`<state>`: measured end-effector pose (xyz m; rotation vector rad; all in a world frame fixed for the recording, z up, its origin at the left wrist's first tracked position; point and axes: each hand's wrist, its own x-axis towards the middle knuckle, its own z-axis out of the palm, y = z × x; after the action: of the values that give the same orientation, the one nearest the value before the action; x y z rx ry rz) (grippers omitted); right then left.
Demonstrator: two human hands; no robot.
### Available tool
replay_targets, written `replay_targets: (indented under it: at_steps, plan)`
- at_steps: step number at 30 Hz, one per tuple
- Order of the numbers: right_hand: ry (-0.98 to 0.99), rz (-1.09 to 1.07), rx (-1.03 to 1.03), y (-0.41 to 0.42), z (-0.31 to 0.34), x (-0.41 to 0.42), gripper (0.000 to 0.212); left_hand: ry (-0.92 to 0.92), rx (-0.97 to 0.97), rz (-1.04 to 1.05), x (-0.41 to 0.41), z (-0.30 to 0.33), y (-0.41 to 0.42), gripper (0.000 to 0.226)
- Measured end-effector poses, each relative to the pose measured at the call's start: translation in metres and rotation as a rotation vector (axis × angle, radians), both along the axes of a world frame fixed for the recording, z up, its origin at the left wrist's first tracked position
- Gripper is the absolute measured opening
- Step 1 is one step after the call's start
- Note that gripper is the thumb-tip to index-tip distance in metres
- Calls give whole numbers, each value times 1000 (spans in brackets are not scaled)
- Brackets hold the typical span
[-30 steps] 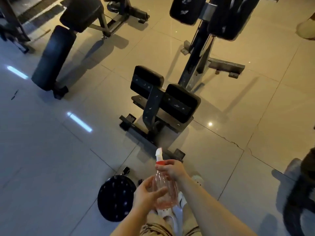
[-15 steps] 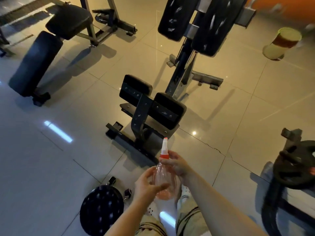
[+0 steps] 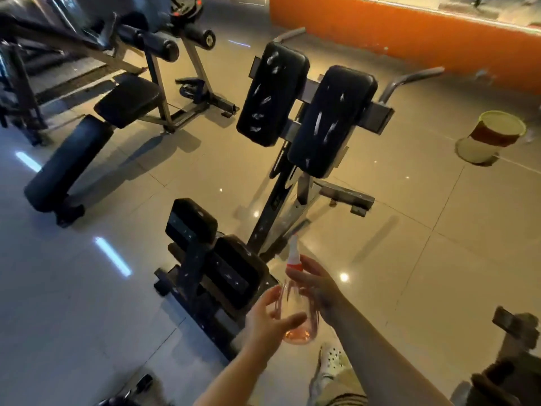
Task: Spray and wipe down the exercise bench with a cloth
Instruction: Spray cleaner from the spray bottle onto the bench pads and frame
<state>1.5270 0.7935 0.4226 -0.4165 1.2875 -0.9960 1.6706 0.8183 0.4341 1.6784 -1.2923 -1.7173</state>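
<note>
- Two hands at the clear spray bottle (image 3: 296, 310), near centre: right hand (image 3: 317, 285) wraps its neck, left hand (image 3: 268, 319) spread beside the body
- Little liquid: light, thin-walled, slick
- Grip neck under the red collar

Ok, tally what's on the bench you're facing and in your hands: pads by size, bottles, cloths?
Large upper pads: 2
Small lower pads: 2
Spray bottles: 1, held by the right hand, left hand beside it
Cloths: 0 in view
Total: 5
</note>
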Motion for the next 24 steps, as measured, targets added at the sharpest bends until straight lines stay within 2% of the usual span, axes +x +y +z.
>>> replay_targets:
  at_steps: [3,6,10,13,18,20,23,24]
  plan:
    - [12,13,-57,-32,19,-48,72,15,-50,22,-48,14,-24,63]
    - [129,3,-128,-64,32,-75,63,19,-109,39,-78,27,-54,59]
    - [206,-24,-191,-101,46,-100,63,20,-173,17,-101,33,-94,64]
    - [299,-47,-230,-133,57,-117,51,78,-208,-18,-116,31,-130,65]
    - [341,-78,-224,-180,70,-133,46,166,-250,-22,-138,34,-175,60]
    - [387,-39,-222,-200,74,-133,44,184,-255,15,-142,35,-189,68]
    - [399,39,-215,-225,75,-128,48,175,-253,49,-140,30,-209,91]
    - [385,56,-204,-230,74,-126,50,173,-239,59,-138,29,-213,90]
